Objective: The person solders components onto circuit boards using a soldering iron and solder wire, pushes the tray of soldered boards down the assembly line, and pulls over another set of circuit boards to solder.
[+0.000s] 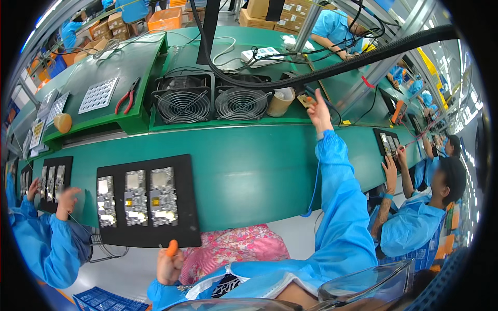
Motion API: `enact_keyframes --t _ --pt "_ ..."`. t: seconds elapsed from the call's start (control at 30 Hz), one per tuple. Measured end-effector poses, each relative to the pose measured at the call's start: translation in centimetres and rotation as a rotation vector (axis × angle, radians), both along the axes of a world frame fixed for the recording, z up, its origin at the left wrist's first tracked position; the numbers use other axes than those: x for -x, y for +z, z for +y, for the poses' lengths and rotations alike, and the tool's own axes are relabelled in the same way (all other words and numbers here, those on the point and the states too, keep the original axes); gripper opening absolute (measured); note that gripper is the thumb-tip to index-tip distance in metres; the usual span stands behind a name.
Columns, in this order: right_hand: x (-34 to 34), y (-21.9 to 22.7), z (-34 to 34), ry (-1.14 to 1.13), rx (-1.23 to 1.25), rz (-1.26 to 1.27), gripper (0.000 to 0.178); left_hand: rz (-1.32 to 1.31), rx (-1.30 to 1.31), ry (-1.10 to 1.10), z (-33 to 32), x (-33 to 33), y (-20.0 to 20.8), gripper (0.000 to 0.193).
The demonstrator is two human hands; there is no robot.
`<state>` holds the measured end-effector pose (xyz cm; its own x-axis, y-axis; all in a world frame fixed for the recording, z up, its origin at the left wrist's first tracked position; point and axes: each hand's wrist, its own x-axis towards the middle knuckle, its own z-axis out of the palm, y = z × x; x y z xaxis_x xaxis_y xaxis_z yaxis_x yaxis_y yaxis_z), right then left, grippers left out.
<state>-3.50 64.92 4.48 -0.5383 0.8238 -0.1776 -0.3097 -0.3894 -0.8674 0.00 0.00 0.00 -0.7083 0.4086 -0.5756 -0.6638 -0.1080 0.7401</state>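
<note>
My left hand (pixel 169 267) is low in the head view, just off the near edge of a black mat (pixel 192 207). Its fingers are curled, with an orange cover on one fingertip; what lies inside the grip is hidden. Three circuit boards (pixel 136 199) lie side by side on the mat. My right arm stretches far forward, and my right hand (pixel 320 115) is above the back of the bench. One finger there points up and the others are partly bent, with no held thing visible. Beside it are a beige cylindrical container (pixel 281 102) and a small yellowish piece (pixel 304 100).
Two fans with wire guards (pixel 184 107) stand at the back, under a thick black cable (pixel 363 65). Red-handled pliers (pixel 127 98) and a white dotted sheet (pixel 98 95) lie on the raised green shelf. Co-workers sit left and right, with boards on black mats (pixel 386 142).
</note>
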Motion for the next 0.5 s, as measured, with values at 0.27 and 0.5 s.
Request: enact_keyframes --t 0.27,0.5 --pt "-0.3 -0.1 3.1 0.043 -0.298 -0.115 0.036 -0.542 -0.182 -0.393 12.0 -3.5 2.5 0.053" --pt "-9.7 5.1 -2.6 0.13 -0.283 0.059 0.043 -0.613 -0.295 -0.431 19.3 -4.6 2.3 0.036"
